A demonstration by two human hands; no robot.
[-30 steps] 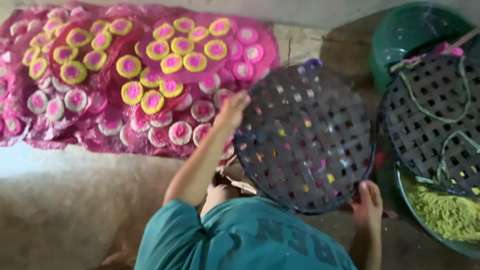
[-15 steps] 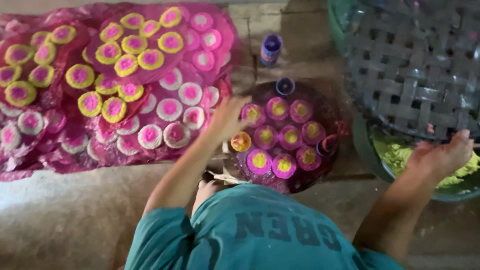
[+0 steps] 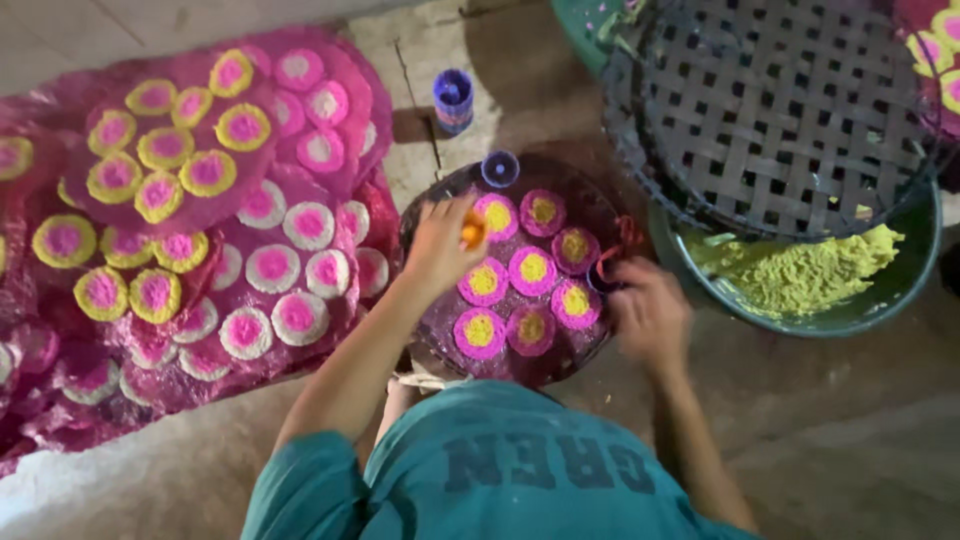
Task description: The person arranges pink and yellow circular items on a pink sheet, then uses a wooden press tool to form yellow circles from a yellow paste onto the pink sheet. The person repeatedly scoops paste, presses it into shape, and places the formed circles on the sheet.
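The left hand (image 3: pixel 440 245) now rests on the near-left rim of the round dark tray (image 3: pixel 430 215), fingers curled around a small orange piece (image 3: pixel 472 231); half a second ago it was only reaching there. The right hand (image 3: pixel 650 315) has left the green basin (image 3: pixel 900 290) and come down on the tray's right edge, fingers bent over a small dark cap (image 3: pixel 603 280); whether it grips it, I cannot tell. Pink-and-yellow discs (image 3: pixel 533 268) lie between both hands. The woven lid (image 3: pixel 780 110) sits beyond the right hand, on the basin.
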